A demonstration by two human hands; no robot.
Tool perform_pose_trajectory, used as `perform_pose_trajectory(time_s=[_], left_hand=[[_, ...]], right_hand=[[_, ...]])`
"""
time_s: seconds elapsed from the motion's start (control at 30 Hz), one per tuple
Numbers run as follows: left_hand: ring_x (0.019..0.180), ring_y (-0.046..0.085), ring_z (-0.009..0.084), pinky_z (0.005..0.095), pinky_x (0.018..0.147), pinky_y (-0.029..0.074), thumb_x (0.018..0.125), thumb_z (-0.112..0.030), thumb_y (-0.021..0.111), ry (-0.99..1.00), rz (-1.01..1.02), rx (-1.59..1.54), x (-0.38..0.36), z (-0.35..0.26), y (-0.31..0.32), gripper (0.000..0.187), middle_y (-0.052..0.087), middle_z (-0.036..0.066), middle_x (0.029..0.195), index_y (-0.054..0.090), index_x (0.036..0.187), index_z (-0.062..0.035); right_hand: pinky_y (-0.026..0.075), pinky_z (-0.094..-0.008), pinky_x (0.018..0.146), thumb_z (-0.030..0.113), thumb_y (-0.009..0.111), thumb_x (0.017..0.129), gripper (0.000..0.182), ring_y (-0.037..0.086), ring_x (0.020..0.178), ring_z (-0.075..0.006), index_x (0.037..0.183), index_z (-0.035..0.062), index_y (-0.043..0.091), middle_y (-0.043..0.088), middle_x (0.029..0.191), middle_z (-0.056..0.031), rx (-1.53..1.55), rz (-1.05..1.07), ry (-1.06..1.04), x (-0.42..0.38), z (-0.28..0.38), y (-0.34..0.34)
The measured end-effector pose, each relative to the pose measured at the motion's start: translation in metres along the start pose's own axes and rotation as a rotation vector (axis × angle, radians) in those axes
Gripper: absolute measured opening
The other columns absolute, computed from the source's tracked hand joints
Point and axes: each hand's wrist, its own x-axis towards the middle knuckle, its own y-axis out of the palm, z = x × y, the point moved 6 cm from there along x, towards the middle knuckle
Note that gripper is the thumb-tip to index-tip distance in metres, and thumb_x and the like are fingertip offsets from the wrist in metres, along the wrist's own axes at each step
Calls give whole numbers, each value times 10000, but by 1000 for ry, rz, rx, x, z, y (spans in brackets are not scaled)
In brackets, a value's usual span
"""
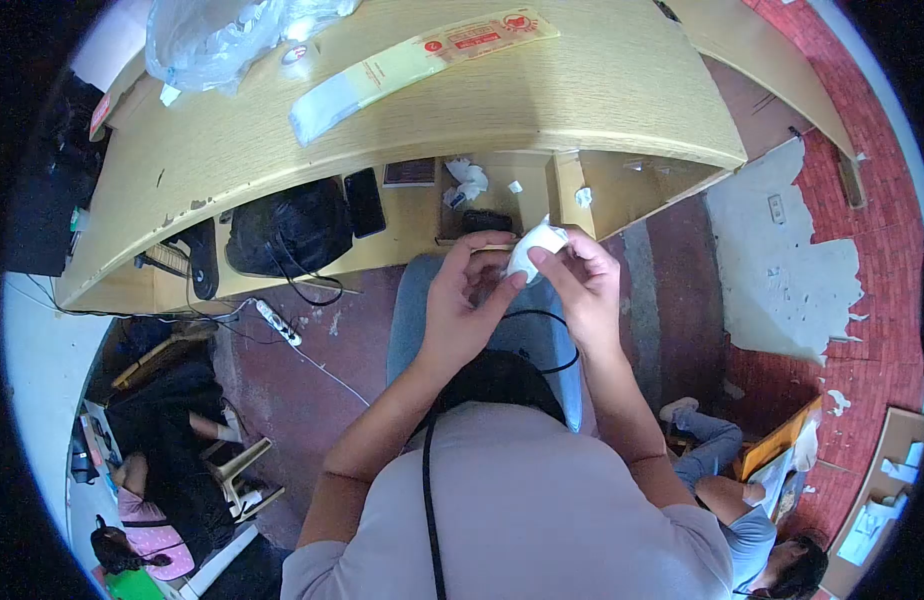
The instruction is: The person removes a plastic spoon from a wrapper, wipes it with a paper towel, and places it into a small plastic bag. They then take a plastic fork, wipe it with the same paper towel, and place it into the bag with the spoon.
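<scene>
Both my hands meet in front of my chest, just below the desk's front edge, around a small white object [534, 252] that looks like folded or wrapped paper. My left hand [474, 297] holds its left side, with the thumb against it. On its right side, the thumb of my right hand [586, 285] presses on it, the fingers curled behind. Beyond my hands, an open compartment under the desktop [542, 200] holds crumpled white paper [467, 180] and a dark object [487, 222].
On the desktop [622, 85] lie a long printed packet [422, 75] and a clear plastic bag [217, 45]. Below are a black bag [292, 225], a phone [364, 202] and a power strip [278, 322]. One person [157, 530] sits at lower left, another [752, 535] at lower right.
</scene>
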Motion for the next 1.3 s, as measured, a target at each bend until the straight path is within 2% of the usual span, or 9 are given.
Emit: perform_pose_trajectory(time_s=[0.2,0.67,0.77,0.87,1.0,1.07,1.1,1.17,1.3], left_hand=[[946,576,138,260,836,450,832,-7,618,17,-36,-4,2,-6,0,391,611,88,997,449,1184,-12],[908,599,140,241,755,474,874,-29,569,78,-93,82,-3,-8,5,340,633,129,984,424,1180,-2],[867,611,140,240,738,477,869,-32,579,91,-122,77,-4,-6,4,353,645,130,960,418,1182,-2],[824,617,131,235,710,476,860,-36,593,40,-136,148,-3,-8,1,362,658,125,916,420,1176,-9],[806,618,121,234,685,474,848,-40,609,84,-136,172,-3,-4,0,371,662,124,892,425,1169,-19],[802,621,122,237,674,473,841,-36,614,112,-137,150,-4,-4,0,374,662,128,879,427,1166,-26],[802,621,122,237,674,473,841,-36,614,112,-138,150,-4,-4,0,374,662,128,879,427,1166,-26],[814,629,137,244,688,477,838,-35,615,107,-135,186,-4,-7,-1,379,660,132,892,426,1167,-26],[831,635,153,254,708,481,838,-37,615,146,-130,270,-4,-12,-2,388,657,134,908,420,1173,-26]], right_hand=[[449,-216,713,-39,637,801,106,569,823,-81,901,-5,623,621,935,-41,85,4,10,-4,-4,4],[459,-242,775,-29,632,809,120,566,887,-100,927,-9,620,611,971,-52,143,-23,121,-8,-6,6],[463,-255,794,-33,632,807,200,573,914,-117,1003,-10,603,616,989,-57,82,93,133,-4,-6,5],[465,-292,837,-29,648,786,413,583,978,-162,1178,-2,520,616,1080,-79,16,82,-28,5,9,2],[465,-303,838,-13,666,759,378,596,964,-182,1123,9,568,634,1046,-89,-203,72,-201,13,42,4],[453,-285,823,-46,650,738,291,607,913,-188,1024,3,628,656,970,-104,-613,276,-392,12,57,12],[453,-285,823,-46,650,738,291,607,913,-188,1024,3,628,656,970,-104,-613,277,-392,13,59,12],[476,-323,766,-5,676,724,200,627,866,-260,920,32,654,651,851,-123,-696,255,-411,13,62,12],[489,-328,715,-8,667,736,181,639,804,-268,913,23,651,650,832,-122,-688,234,-404,11,62,12]])
